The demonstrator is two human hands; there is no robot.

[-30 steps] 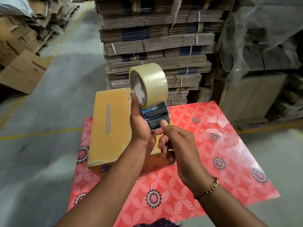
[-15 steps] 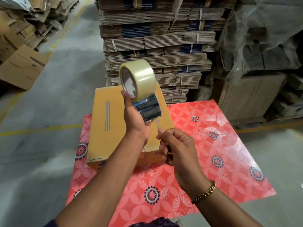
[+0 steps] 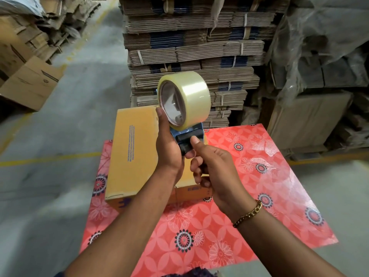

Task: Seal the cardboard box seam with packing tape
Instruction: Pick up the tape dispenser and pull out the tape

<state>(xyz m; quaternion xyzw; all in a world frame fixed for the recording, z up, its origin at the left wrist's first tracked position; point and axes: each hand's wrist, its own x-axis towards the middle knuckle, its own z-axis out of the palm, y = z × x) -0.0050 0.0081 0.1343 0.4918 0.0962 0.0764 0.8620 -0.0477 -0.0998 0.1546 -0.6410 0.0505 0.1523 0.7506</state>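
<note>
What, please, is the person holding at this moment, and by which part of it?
The blue tape dispenser with a clear tape roll: left hand wraps its body below the roll; right hand pinches its black front end.

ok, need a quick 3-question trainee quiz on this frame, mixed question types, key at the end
1. True or false: the tape dispenser is pressed against the cardboard box.
2. Which hand grips the dispenser's body? A) left hand B) right hand C) neither
3. Fill in: the box sits on a red ______-patterned table cover.

Key:
1. False. It is held up above the box, and no tape shows on the visible top.
2. A. The right thumb rests near the dispenser's dark front end.
3. Floral.
</note>
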